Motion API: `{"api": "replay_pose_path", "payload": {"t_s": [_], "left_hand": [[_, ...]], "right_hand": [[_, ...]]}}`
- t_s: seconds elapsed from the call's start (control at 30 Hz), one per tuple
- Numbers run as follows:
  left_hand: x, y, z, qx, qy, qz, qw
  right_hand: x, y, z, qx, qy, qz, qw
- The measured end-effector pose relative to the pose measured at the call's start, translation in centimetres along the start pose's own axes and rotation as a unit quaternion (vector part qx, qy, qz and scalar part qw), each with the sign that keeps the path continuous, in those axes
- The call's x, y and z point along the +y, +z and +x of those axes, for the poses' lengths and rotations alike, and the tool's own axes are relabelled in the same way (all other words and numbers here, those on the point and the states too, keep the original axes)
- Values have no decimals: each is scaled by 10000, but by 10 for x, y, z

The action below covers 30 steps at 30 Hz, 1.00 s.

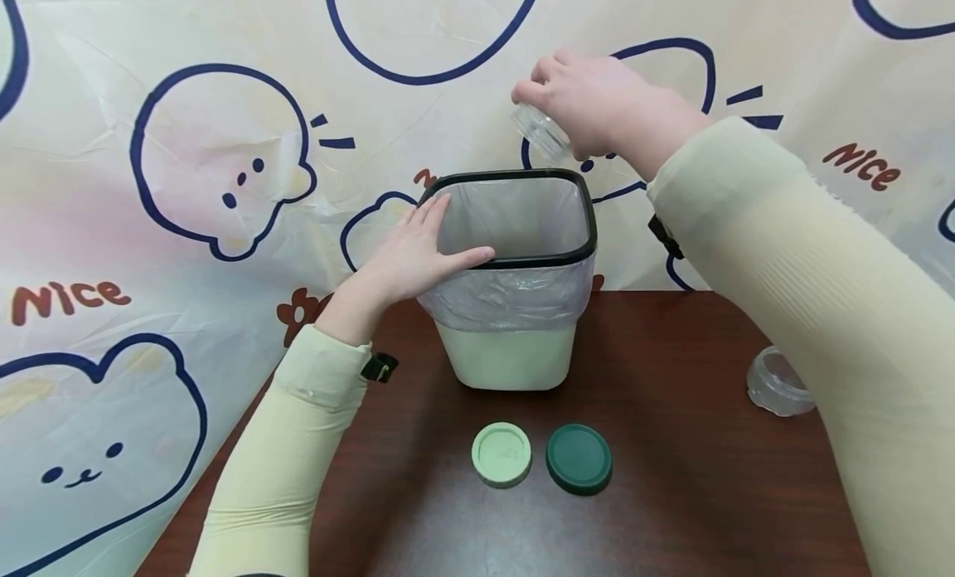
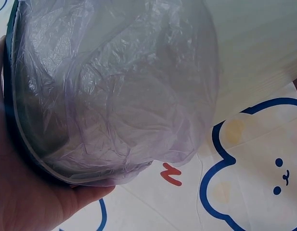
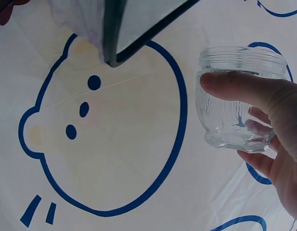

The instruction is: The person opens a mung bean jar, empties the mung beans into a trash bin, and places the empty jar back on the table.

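Observation:
My right hand (image 1: 585,100) grips a small clear glass jar (image 3: 242,106) above the far right edge of the bin. The jar is tilted; its threaded mouth points towards the bin side, and no contents show inside it. At the left side of the bin (image 1: 511,357), my left hand (image 1: 410,258) rests on the black rim (image 1: 515,175), fingers straight and thumb stretched along the front edge. A thin, pale purple bag (image 2: 119,96) lines the bin and folds over its outside.
A light green lid (image 1: 501,454) and a dark green lid (image 1: 579,458) lie in front of the bin on the dark brown table (image 1: 671,494). Another clear jar (image 1: 778,384) stands at right, partly behind my forearm. A printed cloth (image 1: 358,179) hangs behind.

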<state>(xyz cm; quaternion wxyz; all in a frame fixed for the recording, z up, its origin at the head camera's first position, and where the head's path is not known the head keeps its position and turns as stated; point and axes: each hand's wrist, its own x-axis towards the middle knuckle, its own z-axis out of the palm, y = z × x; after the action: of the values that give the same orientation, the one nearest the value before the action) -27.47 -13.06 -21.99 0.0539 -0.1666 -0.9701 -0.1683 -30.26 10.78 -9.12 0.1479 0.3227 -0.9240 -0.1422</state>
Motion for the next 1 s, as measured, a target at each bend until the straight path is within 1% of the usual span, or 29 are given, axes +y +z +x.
{"api": "replay_pose_path", "payload": {"t_s": [0.2, 0.37, 0.43, 0.57, 0.7, 0.8, 1.0], "left_hand": [[1, 1, 0, 6, 25, 16, 10000], [1, 2, -1, -27, 6, 13, 10000], [1, 1, -1, -26, 6, -11, 10000], [1, 0, 0, 11, 13, -53, 10000], [0, 2, 0, -13, 10, -50, 10000], [1, 2, 0, -27, 8, -58, 10000], [1, 1, 1, 7, 11, -56, 10000]], "right_hand": [[3, 4, -1, 1, -80, -71, 9999], [4, -5, 1, 271, -22, -175, 9995], [3, -8, 2, 326, 6, -302, 9990], [1, -5, 3, 94, -69, -482, 9988], [-1, 3, 1, -99, -118, -425, 9990], [0, 4, 1, -67, -100, -406, 9991], [3, -1, 2, 88, -35, -513, 9986]]}}
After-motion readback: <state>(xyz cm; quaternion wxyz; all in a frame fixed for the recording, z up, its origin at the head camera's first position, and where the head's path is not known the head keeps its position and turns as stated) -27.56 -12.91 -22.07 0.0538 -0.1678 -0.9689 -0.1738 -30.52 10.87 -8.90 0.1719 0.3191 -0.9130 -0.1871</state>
